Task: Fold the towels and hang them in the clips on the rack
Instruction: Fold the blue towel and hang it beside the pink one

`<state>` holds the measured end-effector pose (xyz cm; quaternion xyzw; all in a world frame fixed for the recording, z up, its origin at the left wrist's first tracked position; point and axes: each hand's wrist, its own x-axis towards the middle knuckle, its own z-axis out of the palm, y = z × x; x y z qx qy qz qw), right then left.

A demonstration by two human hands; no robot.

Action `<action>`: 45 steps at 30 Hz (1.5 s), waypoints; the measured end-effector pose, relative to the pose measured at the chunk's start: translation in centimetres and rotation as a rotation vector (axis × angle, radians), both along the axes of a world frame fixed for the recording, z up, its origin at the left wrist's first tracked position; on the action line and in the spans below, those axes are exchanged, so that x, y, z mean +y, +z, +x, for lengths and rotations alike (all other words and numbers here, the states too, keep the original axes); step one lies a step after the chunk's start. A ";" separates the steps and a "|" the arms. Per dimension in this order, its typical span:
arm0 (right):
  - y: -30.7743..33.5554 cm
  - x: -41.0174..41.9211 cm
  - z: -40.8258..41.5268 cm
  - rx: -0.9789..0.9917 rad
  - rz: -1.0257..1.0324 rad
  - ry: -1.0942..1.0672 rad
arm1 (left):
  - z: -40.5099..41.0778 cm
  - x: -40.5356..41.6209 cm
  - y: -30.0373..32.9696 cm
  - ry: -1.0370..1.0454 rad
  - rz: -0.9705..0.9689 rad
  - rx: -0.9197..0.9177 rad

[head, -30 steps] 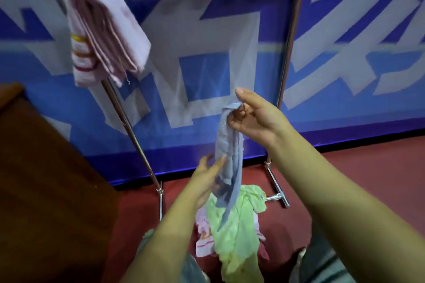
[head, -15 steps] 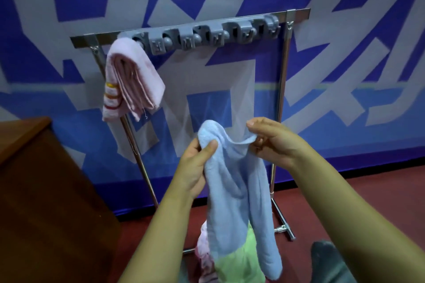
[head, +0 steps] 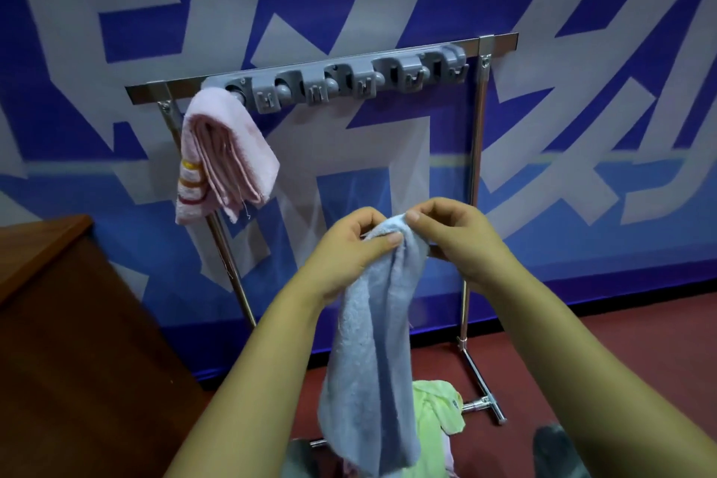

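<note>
A light blue towel (head: 372, 353) hangs folded lengthwise from both my hands in front of the rack. My left hand (head: 345, 248) pinches its top edge from the left, and my right hand (head: 454, 233) pinches the same bunched top from the right. Behind stands a metal rack (head: 475, 175) with a grey strip of clips (head: 349, 83) along its top bar. A folded pink towel (head: 221, 155) with striped edge hangs from the leftmost clip. The other clips hold nothing.
A green towel (head: 436, 411) lies in a heap on the red floor by the rack's foot, with a bit of pink cloth under it. A brown wooden table (head: 66, 341) stands at the left. A blue and white banner wall (head: 582, 128) runs behind the rack.
My hands have come together at the top of the blue towel, gathering it into a narrower fold. The view has tilted up, so the rack's clips show lower in the frame.
</note>
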<state>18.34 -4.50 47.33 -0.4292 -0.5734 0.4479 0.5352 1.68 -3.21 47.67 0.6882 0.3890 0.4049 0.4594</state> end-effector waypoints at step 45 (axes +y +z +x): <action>2.8 0.5 9.9 0.275 -0.061 -0.371 | -12.6 1.9 -1.1 0.606 0.185 0.217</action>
